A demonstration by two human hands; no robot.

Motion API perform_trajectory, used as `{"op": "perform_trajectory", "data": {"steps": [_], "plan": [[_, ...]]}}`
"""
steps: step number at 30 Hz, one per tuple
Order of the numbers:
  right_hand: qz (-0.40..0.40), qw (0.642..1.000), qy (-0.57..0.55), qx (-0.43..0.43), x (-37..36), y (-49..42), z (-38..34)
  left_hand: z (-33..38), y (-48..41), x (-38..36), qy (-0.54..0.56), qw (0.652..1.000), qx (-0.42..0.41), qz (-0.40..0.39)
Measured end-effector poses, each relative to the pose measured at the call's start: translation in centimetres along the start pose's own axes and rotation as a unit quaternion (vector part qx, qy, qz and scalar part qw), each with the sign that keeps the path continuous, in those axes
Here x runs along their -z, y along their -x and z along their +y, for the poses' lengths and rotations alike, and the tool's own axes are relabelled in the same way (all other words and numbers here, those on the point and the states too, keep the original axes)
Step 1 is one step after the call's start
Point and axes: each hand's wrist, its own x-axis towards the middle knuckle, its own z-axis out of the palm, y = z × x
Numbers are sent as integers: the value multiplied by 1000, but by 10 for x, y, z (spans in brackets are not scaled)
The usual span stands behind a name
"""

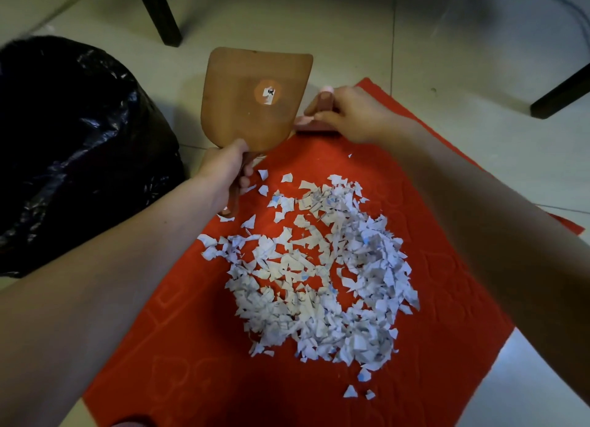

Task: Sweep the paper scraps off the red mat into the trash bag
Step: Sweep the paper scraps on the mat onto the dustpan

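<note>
A red mat (198, 356) lies on the tiled floor with a wide heap of white paper scraps (319, 267) across its middle. My left hand (225, 168) is shut on the handle of a brown dustpan (255, 98), which is lifted with its underside facing me, above the mat's far left corner. My right hand (348, 113) grips a small pinkish brush (314, 125) at the mat's far edge, just right of the dustpan. A black trash bag (73, 145) stands on the floor left of the mat.
Dark chair or table legs stand at the back (161, 11) and at the right (565, 91). A cable runs along the floor at the upper right. Pale floor tiles (479, 59) surround the mat.
</note>
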Motion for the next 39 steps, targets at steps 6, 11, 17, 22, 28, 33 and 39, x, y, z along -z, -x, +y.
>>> {"op": "perform_trajectory", "data": {"steps": [6, 11, 17, 22, 28, 33, 39], "plan": [[-47, 998, -17, 39, 29, 58, -4, 2, 3, 5, -8, 1000, -5, -3], [139, 988, -12, -71, 11, 57, 23, 3, 11, -2, -10, 1000, -11, 7], [142, 984, -28, -100, -8, 66, 17, 4, 21, -3, -15, 1000, -22, 3], [65, 996, -63, -16, -10, 90, -4, 3, 28, -2, -22, 999, -26, -3], [171, 981, -77, -47, 8, 98, 10, 5, 36, 2, -18, 999, -32, -5], [180, 974, -50, -125, -15, 83, 13, 5, 41, 3, -24, 999, -32, 3], [76, 995, -62, -35, -32, 90, -24, 3, 47, 8, -22, 999, -29, -2]]}}
